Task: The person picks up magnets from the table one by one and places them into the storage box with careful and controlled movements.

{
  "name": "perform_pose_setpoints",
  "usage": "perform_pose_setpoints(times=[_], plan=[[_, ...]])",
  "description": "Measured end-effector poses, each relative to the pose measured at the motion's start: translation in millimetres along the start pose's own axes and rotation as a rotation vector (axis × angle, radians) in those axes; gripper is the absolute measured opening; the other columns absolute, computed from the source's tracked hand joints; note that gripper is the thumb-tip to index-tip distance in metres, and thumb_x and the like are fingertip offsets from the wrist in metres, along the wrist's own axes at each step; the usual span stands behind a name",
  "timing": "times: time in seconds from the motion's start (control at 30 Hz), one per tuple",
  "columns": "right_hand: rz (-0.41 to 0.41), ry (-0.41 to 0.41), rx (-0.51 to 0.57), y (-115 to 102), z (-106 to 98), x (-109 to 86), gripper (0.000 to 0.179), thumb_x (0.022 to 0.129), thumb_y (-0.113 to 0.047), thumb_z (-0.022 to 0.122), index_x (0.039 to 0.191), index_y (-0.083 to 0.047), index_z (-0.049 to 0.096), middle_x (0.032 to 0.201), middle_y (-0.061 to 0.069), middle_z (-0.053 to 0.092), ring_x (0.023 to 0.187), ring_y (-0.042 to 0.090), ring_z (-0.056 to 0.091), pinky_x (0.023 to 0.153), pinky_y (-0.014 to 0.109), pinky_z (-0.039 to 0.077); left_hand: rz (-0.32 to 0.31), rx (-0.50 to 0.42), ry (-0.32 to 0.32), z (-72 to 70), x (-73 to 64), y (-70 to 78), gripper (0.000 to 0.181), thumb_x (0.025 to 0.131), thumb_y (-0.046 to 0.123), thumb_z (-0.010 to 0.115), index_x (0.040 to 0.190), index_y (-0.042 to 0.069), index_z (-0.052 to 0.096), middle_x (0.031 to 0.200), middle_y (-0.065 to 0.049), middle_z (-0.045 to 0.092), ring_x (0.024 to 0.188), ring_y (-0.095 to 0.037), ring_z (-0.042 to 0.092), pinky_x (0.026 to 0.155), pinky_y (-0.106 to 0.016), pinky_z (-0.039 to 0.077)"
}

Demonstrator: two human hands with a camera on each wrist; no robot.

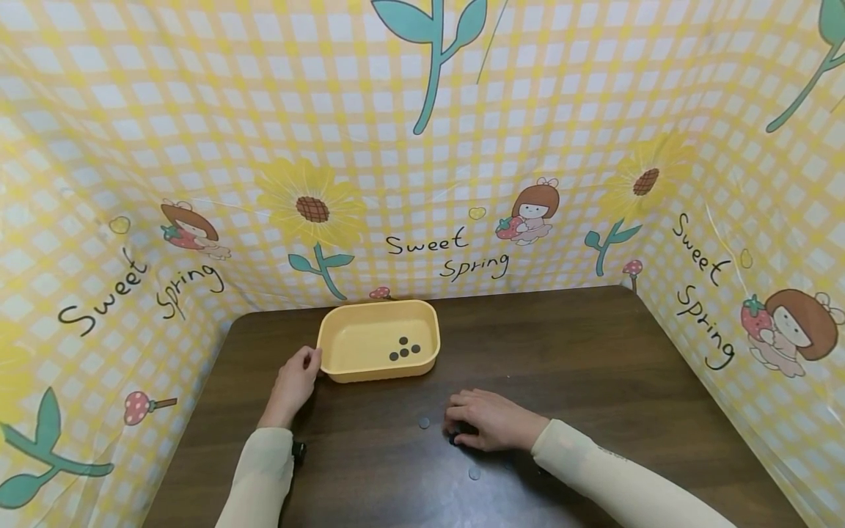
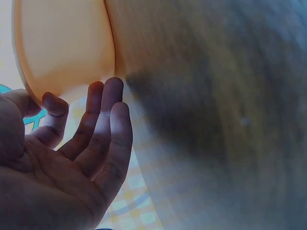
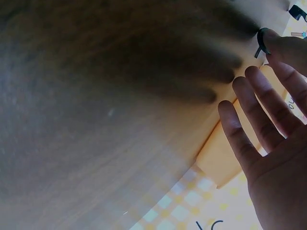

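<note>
4 dark discs [image 1: 404, 353] lie inside the yellow tray [image 1: 379, 376], whose rim the left hand [image 1: 295, 381] pinches between thumb and finger, while at least 2 grey discs [image 1: 424, 423] on the tabletop [image 1: 554, 352] and the 1 black disc [image 3: 262, 42] the right hand [image 1: 488, 419] pinches outside it seem left to go in.

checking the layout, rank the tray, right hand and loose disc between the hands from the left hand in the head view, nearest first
1. Tray: touching the left hand
2. Loose disc: between the hands
3. Right hand: farther right, past the disc
</note>
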State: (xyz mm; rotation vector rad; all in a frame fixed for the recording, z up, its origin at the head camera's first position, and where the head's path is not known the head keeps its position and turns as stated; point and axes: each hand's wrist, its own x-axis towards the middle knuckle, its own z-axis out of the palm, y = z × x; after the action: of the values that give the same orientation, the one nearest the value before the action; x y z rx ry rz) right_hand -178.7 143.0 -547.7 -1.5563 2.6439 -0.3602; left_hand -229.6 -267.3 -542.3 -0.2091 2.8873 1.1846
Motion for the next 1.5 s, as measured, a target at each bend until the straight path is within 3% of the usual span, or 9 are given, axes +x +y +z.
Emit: perform_pose_setpoints(times=[0.43,0.7,1.5], plan=[[-0.06,0.022,0.02,-1.0,-3.5,-1.7,0.013,0.099,-0.023,0.078,0.1,-0.025,0.066,0.105,-0.012,0.062,0.098,0.006,0.059,0.089,0.03,0.052,-0.001,0.006,-0.005,-0.2,-0.3,0.1,0.045,0.116,0.048,0.04,0.112,0.01,0.062,0.097,-0.01,0.066,0.085,-0.028,0.058,0.076,-0.041,0.042],[-0.057,0.011,0.032,-0.5,-3.7,-1.8,0.011,0.1,-0.023,0.077,0.101,-0.025,0.066,0.106,-0.013,0.062,0.098,0.005,0.058,0.091,0.029,0.052,0.0,-0.004,-0.007,0.0,-0.6,-0.4,0.046,0.116,0.049,0.04,0.112,0.01,0.063,0.098,-0.009,0.067,0.084,-0.027,0.057,0.075,-0.04,0.042],[-0.011,0.1,0.109,5.4,-17.7,7.2,0.013,0.101,-0.021,0.077,0.098,-0.023,0.064,0.098,-0.011,0.059,0.093,0.006,0.057,0.088,0.029,0.052,0.005,0.003,0.003,0.3,-1.2,0.9,0.044,0.116,0.047,0.04,0.11,0.01,0.063,0.1,-0.009,0.068,0.087,-0.028,0.058,0.077,-0.041,0.042]])
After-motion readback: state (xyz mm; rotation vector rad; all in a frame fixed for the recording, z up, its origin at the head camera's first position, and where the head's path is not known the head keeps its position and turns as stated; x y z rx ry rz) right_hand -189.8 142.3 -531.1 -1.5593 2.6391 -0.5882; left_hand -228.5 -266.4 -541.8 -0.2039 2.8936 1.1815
